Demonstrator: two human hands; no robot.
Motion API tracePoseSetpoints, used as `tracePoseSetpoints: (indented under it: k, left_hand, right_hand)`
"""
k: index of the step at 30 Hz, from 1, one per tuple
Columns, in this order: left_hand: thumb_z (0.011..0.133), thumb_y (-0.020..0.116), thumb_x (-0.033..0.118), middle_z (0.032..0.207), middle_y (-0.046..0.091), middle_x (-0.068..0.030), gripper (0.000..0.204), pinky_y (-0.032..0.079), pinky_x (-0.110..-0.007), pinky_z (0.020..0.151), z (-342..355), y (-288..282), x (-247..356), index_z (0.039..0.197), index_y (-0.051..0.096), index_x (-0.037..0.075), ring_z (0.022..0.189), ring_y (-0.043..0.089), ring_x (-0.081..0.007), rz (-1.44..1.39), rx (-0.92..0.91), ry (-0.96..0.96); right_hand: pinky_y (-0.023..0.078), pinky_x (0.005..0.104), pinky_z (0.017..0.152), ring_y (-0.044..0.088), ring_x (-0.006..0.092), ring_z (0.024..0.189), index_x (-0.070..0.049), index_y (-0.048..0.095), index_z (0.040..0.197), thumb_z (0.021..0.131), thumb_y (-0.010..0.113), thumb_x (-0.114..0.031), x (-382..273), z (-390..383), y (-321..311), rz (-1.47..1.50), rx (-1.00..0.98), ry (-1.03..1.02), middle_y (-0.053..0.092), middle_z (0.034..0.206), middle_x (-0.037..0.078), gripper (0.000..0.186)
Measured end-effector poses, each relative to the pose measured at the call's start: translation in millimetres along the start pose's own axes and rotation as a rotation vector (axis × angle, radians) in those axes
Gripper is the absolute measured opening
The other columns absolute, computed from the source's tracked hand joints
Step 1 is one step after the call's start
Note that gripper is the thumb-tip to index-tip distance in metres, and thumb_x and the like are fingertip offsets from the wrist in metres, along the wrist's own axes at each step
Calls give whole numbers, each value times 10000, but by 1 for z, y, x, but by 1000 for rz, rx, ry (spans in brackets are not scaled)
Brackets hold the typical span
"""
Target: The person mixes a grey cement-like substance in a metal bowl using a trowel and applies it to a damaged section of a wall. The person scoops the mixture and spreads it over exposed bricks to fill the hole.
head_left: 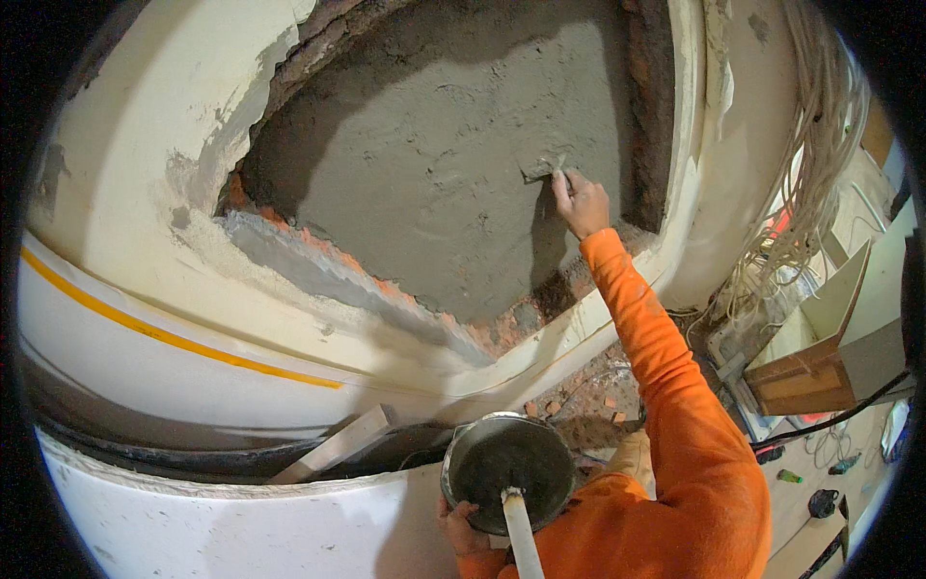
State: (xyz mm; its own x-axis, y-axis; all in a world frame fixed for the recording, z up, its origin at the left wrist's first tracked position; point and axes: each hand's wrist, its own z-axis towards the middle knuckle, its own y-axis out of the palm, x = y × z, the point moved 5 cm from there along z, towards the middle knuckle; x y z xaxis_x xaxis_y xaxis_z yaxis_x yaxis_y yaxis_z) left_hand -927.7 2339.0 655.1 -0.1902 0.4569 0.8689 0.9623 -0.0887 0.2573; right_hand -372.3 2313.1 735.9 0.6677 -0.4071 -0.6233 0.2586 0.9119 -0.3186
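Note:
My right hand (585, 205) is closed on a small trowel (540, 172), its blade against the wet grey mortar (434, 145) that coats a large recess in the wall. Low in the view, my left hand (461, 526) grips the side of a dark round bucket (466, 463) at its rim. Grey material lies inside the bucket. A pale stick (522, 540) reaches over the bucket from the lower edge; whether it belongs to a tool in the bucket, I cannot tell. My orange right sleeve crosses below the recess.
Broken cream plaster (231, 125) and exposed brick edge the recess. A wooden board (338, 444) leans at lower left above a white surface (241, 531). On the right, bundled cables (810, 145) hang beside a wooden box (801, 376). Rubble and small items lie on the floor.

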Motion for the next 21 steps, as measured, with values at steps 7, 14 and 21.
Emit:
tracePoseSetpoints:
  k: [7, 14, 21]
  left_hand:
    - [637, 494, -116, 1057, 674, -167, 560, 556, -362, 739, 5, -16, -7, 1183, 599, -49, 882, 672, -289, 26, 4, 5]
    - [645, 484, -122, 1035, 672, -145, 536, 552, -364, 740, -8, -4, 0, 1163, 599, -41, 871, 665, -279, 5, 33, -22]
    - [642, 521, -82, 1037, 654, -129, 576, 552, -391, 705, 7, -13, -10, 1209, 576, -2, 868, 650, -278, 14, -47, -27]
  right_hand:
    - [489, 481, 537, 622, 409, 634, -50, 667, 842, 953, 583, -285, -50, -27, -6, 107, -64, -118, 629, 697, 215, 274]
    - [501, 514, 572, 631, 431, 656, -74, 664, 836, 948, 582, -328, -78, 40, -7, 36, -72, -104, 659, 758, 215, 290]
    - [485, 533, 679, 617, 487, 778, -39, 669, 911, 956, 556, -361, 14, -13, -28, 88, -77, 201, 649, 805, 269, 344]
